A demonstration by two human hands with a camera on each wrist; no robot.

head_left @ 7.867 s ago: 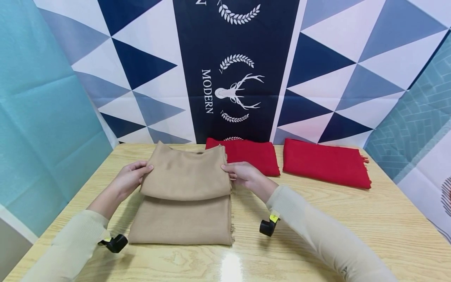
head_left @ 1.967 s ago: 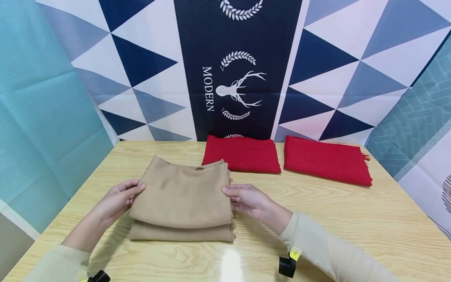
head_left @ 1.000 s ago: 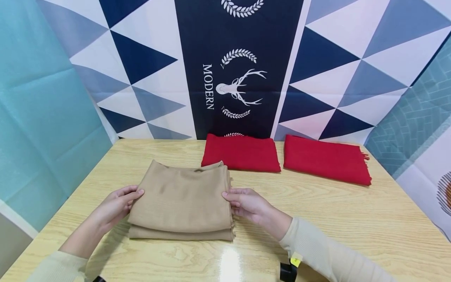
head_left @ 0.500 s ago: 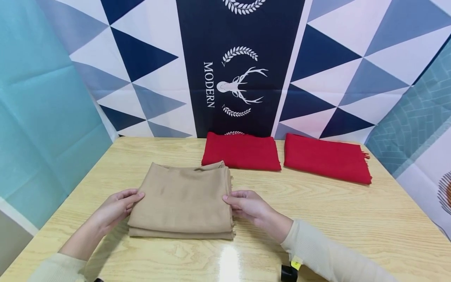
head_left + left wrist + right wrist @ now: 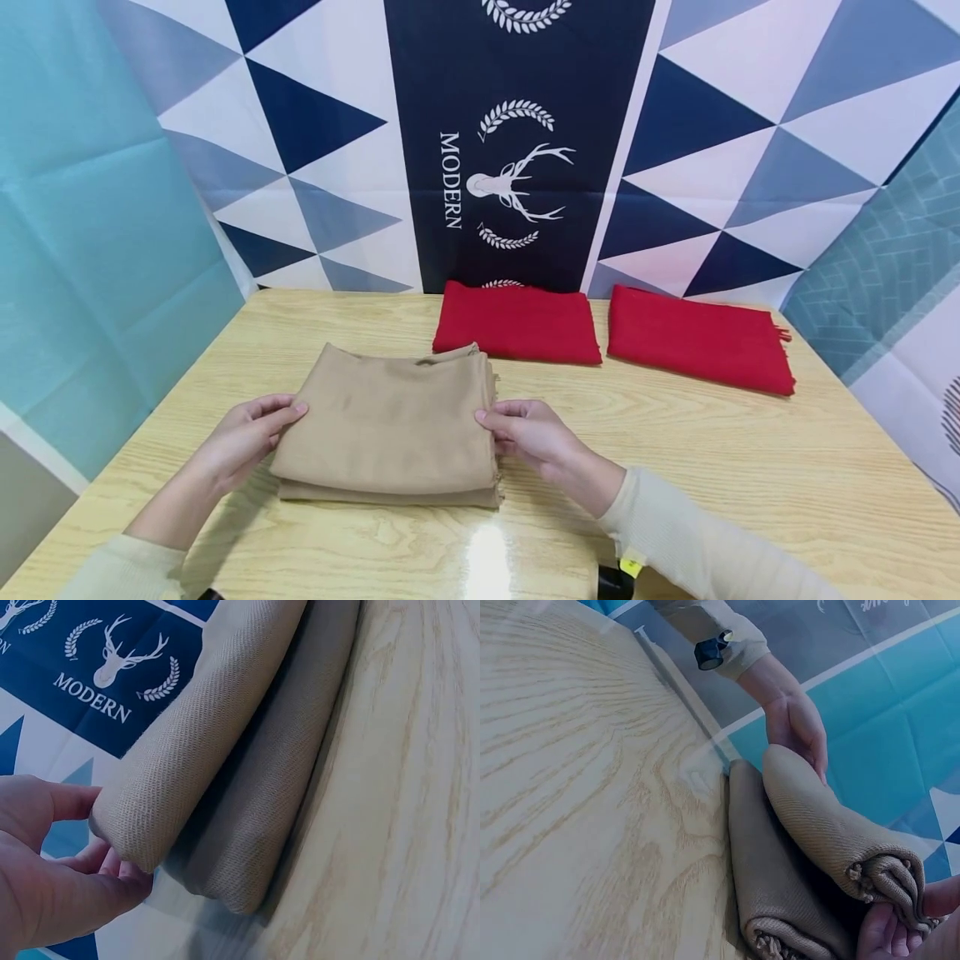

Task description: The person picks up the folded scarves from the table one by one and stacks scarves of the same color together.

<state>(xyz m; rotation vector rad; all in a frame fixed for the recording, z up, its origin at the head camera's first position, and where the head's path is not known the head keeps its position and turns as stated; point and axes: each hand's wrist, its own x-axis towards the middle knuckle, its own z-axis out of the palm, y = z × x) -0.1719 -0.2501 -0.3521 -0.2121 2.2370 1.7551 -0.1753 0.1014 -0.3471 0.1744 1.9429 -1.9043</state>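
A folded tan scarf (image 5: 390, 425) is held level between my two hands, over a second folded tan scarf (image 5: 390, 497) lying on the table. Only the lower scarf's front strip shows in the head view. My left hand (image 5: 255, 437) pinches the upper scarf's left edge, thumb on top and fingers underneath. At the fringed right edge, my right hand (image 5: 536, 437) grips it the same way. A dark gap parts the upper scarf (image 5: 172, 765) from the lower scarf (image 5: 277, 772) in the left wrist view. Tucked fringe shows at the ends of both in the right wrist view.
Two folded red scarves lie along the back of the wooden table (image 5: 675, 483): one red scarf (image 5: 517, 325) behind the tan pair, another red scarf (image 5: 697, 340) farther right with fringe at its end. A patterned cloth backdrop (image 5: 525, 150) stands behind the table.
Over the longer span, both hands have brought the upper tan scarf toward the front and down over the lower one, covering most of it. In the last second it has barely moved.
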